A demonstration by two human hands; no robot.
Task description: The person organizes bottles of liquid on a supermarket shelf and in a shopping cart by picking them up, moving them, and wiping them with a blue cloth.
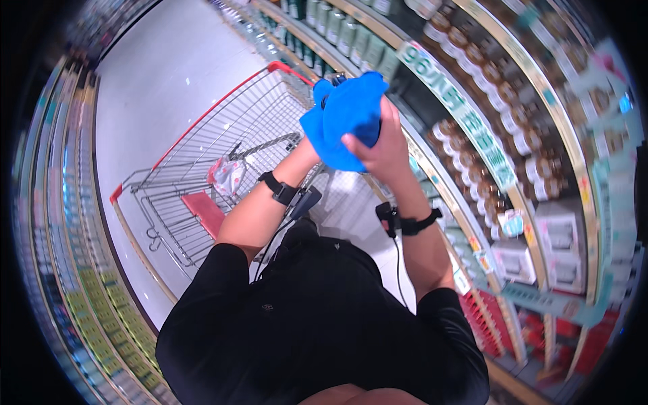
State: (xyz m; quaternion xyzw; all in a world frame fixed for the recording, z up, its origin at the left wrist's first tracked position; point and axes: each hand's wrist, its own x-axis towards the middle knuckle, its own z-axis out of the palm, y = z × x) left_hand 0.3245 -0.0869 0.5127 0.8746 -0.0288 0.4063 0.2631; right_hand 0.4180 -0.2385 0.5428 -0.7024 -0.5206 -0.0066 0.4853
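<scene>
A bright blue cloth is bunched up in front of me, level with the shelves on the right. My right hand grips its right side, with the thumb and fingers pressed into the fabric. My left hand lies behind or inside the cloth and is hidden; only its wrist shows. A dark object partly covered by the cloth peeks out at its top edge; I cannot tell what it is. Black straps with small devices and cables are on both wrists.
A wire shopping cart with red trim stands at the left, holding a dotted white-and-pink bag. Shelves of pump bottles, brown bottles and boxes run along the right. Another stocked shelf lines the far left.
</scene>
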